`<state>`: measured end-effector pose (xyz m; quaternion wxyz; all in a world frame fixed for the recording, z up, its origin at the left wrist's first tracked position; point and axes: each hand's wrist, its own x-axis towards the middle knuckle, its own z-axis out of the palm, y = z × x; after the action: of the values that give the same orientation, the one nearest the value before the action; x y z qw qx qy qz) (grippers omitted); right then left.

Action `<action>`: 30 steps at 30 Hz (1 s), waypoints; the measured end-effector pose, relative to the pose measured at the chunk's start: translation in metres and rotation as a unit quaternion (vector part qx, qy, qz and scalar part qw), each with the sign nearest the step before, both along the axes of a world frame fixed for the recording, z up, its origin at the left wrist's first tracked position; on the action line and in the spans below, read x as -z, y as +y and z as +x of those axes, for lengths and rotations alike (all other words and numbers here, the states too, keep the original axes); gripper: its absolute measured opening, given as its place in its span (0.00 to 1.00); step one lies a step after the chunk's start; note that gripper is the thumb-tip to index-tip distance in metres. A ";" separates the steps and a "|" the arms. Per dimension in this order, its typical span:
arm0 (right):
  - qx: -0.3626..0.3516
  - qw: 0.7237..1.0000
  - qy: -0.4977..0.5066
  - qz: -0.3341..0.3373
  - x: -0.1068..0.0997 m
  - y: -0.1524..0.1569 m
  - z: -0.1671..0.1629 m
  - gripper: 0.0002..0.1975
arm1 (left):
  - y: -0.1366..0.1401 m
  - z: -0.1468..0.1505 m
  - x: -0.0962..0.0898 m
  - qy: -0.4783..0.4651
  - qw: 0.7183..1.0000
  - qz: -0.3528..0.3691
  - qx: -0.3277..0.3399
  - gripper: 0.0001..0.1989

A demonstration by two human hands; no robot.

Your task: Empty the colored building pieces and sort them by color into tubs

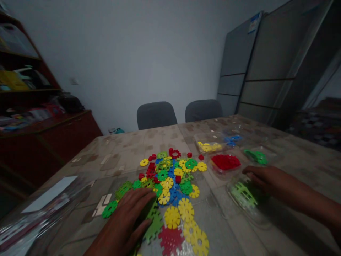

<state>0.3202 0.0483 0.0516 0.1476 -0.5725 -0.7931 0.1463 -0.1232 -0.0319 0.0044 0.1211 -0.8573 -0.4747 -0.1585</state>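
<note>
A mixed pile of plastic building pieces (167, 183) lies on the table before me. My left hand (133, 213) rests over its near left side, fingers stretched out and thumb apart. Between thumb and fingers shows a light green toothed plate (155, 224), lying under the hand; I see no grip on it. My right hand (262, 179) is above a clear plastic tray (231, 201) that holds light green pieces (245, 193). Its fingers reach left over the tray's far rim, with nothing visible in them; the undersides are hidden.
Other clear trays hold red pieces (226, 161), yellow pieces (209, 146), blue pieces (233, 139) and green pieces (257, 156). Plastic packaging (48, 209) lies at the left edge. Two grey chairs (156, 115) stand behind the patterned table (128, 142).
</note>
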 end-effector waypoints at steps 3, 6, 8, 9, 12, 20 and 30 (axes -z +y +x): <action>-0.001 0.999 -0.038 0.026 -0.013 -0.001 -0.005 0.19 | -0.001 0.003 0.000 -0.008 1.000 0.010 -0.007 0.27; -0.034 0.997 -0.001 0.068 -0.018 -0.005 -0.016 0.20 | -0.006 0.009 -0.001 -0.030 0.999 0.000 -0.020 0.29; -0.069 0.993 0.033 0.089 -0.015 -0.014 -0.030 0.18 | -0.010 0.013 -0.003 -0.047 0.998 -0.030 -0.008 0.33; -0.085 0.991 0.046 0.094 -0.011 -0.020 -0.039 0.17 | -0.012 0.015 -0.005 -0.055 0.997 -0.048 0.005 0.35; -0.148 0.983 0.066 0.081 -0.001 -0.043 -0.074 0.14 | -0.012 0.015 -0.011 -0.077 0.993 -0.082 0.028 0.34; -0.350 0.929 -0.003 0.123 0.028 -0.069 -0.172 0.20 | -0.002 -0.005 0.001 -0.104 0.993 -0.048 -0.025 0.18; -0.340 0.890 -0.089 0.289 0.080 -0.055 -0.234 0.22 | 0.001 -0.006 0.010 -0.082 0.996 0.014 0.000 0.15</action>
<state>0.0858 -0.0069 -0.0280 0.1759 -0.2103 -0.9565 -0.0995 -0.1291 -0.0309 -0.0058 0.0937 -0.8395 -0.4807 -0.2354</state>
